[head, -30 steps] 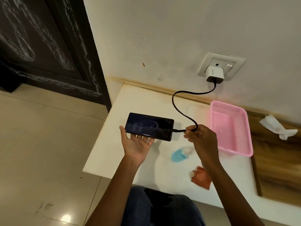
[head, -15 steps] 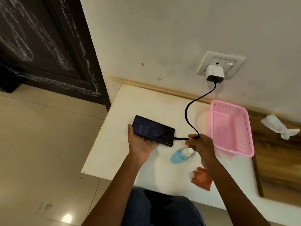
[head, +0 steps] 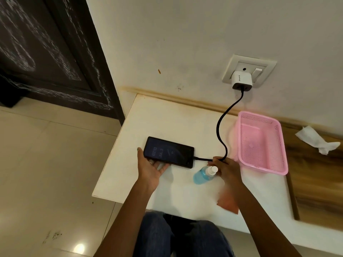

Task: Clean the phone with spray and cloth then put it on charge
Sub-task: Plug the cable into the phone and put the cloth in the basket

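Lowered phone [head: 168, 152] hides left hand [head: 151, 169] fingers; cloth [head: 228, 202] blurred.

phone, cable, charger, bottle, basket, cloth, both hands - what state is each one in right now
phone: screen lit, cable plugged in
cable: runs from charger to phone
charger: plugged into wall socket
spray bottle: lying on its side
pink basket: upright
orange cloth: lying crumpled
left hand: holds phone
right hand: pinches cable

I see off-white wall [head: 185, 34] with stained wooden trim [head: 185, 100] – dark patterned door [head: 46, 52] at left. Glossy beige floor tiles [head: 46, 164] catch light glare; white tabletop [head: 157, 123] meets wood-grain panel [head: 315, 182].
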### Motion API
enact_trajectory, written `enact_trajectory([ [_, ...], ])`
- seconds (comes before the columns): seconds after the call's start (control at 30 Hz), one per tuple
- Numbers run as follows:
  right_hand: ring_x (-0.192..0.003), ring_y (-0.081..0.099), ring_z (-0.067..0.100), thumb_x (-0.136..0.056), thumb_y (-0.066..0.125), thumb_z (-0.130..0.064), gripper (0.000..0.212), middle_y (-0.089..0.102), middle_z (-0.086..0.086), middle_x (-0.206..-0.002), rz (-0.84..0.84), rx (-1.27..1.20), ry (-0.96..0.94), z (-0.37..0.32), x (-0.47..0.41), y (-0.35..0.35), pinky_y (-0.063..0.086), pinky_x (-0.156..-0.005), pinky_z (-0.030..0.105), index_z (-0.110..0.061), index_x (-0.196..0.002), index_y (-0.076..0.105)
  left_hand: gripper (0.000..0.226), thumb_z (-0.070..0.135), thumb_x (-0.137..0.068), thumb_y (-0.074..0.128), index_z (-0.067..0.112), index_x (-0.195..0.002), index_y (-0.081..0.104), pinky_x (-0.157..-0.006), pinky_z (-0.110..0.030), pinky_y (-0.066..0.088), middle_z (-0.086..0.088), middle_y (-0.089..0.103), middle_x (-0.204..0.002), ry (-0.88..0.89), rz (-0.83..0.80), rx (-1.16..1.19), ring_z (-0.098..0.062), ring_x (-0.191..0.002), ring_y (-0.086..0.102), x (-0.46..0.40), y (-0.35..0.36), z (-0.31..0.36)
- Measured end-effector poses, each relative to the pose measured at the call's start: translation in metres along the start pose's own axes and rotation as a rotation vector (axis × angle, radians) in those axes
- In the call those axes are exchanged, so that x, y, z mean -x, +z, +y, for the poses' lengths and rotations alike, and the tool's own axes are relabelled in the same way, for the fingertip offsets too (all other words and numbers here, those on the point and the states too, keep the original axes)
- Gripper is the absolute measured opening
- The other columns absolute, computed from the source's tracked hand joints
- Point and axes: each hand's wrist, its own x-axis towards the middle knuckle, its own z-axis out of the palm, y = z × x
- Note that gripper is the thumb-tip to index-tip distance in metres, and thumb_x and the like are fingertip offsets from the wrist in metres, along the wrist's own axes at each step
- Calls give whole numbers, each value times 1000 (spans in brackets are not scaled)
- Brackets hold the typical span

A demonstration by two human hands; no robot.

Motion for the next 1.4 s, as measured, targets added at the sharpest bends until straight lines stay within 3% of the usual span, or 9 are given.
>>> enact_trajectory([
  [0.23, -91, 62, 28, -84, 64, -5, 21, 66, 16, -102, -14, 188, -100, 6, 3, 1, 52, -87, 40, 3, -104, 64, 52, 51, -98, 36, 21, -140, 43, -92, -48, 47, -12, 50, -139, 132, 89, -25, -29, -126, 49, 8, -5, -5],
  [0.47, -86, 56, 23, -87, 62, -10, 19, 67, 13, -102, -2, 383, -228, 9, 7, 1, 45, -80, 28, 1, -102, 65, 53, 47, -96, 44, 20, -141, 40, -95, -49, 47, -12, 48, -139, 230, 185, -58, -29, -128, 46, 9, 4, -5],
  [0.6, -89, 57, 23, -86, 60, -6, 18, 68, 14, -102, -10, 404, -284, 14, 10, 2, 43, -79, 27, 1, -102, 67, 51, 49, -97, 40, 16, -136, 44, -99, -47, 45, -9, 52, -130, 243, 182, -67, -25, -121, 50, 8, -3, 1],
  [0.87, -95, 59, 25, -87, 60, -6, 20, 68, 15, -108, -13, 501, -347, 13, 9, 4, 45, -92, 31, 1, -105, 67, 49, 44, -100, 35, 15, -139, 40, -96, -40, 44, -9, 51, -136, 282, 291, -105, -25, -123, 51, 7, -15, -1],
  [0.97, -97, 59, 27, -88, 60, -6, 22, 66, 17, -110, -32, 485, -361, 14, 9, 3, 44, -92, 30, 2, -108, 65, 49, 43, -100, 35, 14, -140, 40, -96, -39, 44, -8, 51, -138, 293, 300, -127, -24, -123, 51, 8, -16, -3],
  [1.13, -106, 59, 35, -86, 63, -4, 27, 64, 21, -113, -64, 326, -279, 14, 11, -1, 45, -98, 46, 4, -112, 59, 44, 37, -102, 34, 13, -138, 42, -92, -36, 46, -10, 51, -137, 298, 305, -162, -23, -119, 53, 9, -15, -5],
  [1.27, -100, 58, 26, -86, 62, -2, 30, 63, 18, -116, -64, 301, -294, 17, 12, -4, 46, -93, 35, 5, -115, 58, 38, 29, -102, 35, 13, -136, 42, -89, -36, 46, -10, 51, -137, 325, 319, -180, -22, -113, 54, 13, -12, -6],
  [1.4, -98, 56, 22, -88, 60, -5, 28, 63, 15, -114, -91, 269, -308, 20, 13, -3, 45, -88, 29, 2, -115, 59, 39, 24, -103, 37, 14, -140, 38, -96, -39, 45, -11, 48, -140, 332, 320, -199, -26, -122, 52, 15, -12, -6],
])
